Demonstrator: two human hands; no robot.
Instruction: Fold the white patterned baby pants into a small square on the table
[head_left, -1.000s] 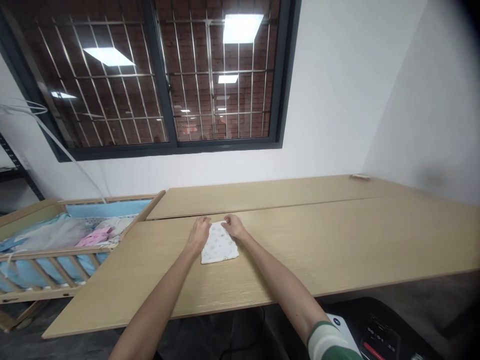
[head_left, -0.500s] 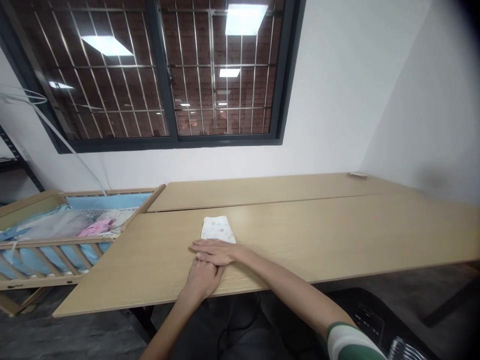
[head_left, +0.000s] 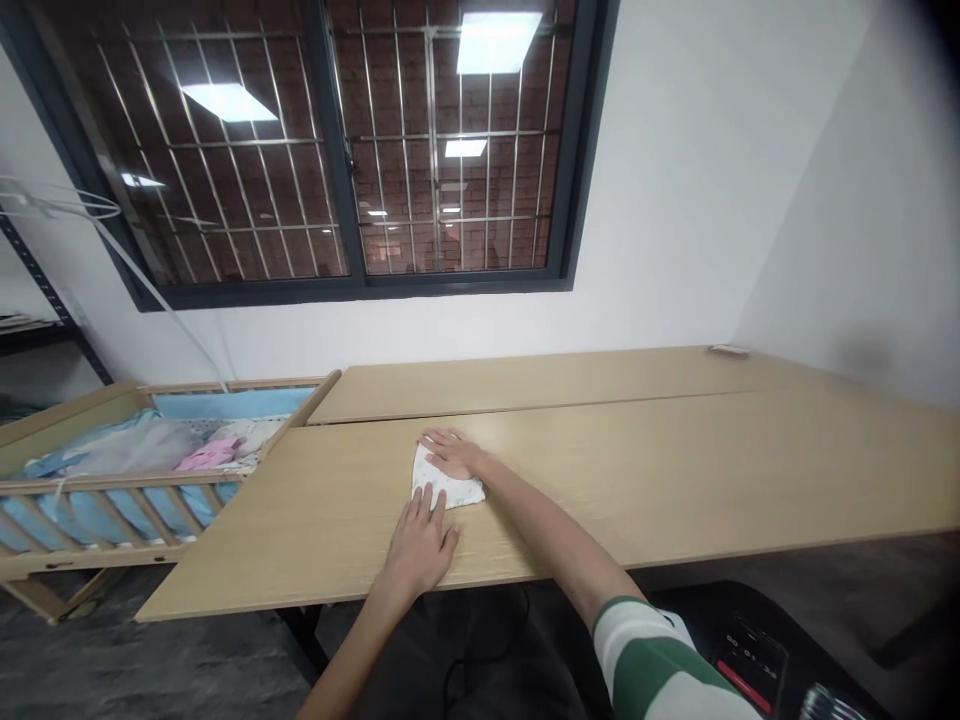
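Observation:
A small white cloth [head_left: 439, 487] with a faint printed pattern lies flat on the wooden table [head_left: 637, 460]. Across its far part rests my right hand [head_left: 454, 455], palm down with the fingers stretched out to the left. My left hand [head_left: 424, 540] lies on the tabletop at the near side, its fingers spread and their tips touching the cloth's near edge. Neither hand grips anything. Part of the cloth is hidden beneath the right hand.
On the left stands a wooden crib [head_left: 165, 490] with blue lining and a pink cloth [head_left: 208, 455] inside. A thin flat object [head_left: 729, 350] lies at the table's far right. Below the near edge, a phone [head_left: 750, 660] rests on a black surface. A barred window [head_left: 450, 285] is behind.
My right hand has moved away from the left hand, forward onto the cloth. My left hand has opened its fingers against the cloth's near edge. The view has shifted slightly.

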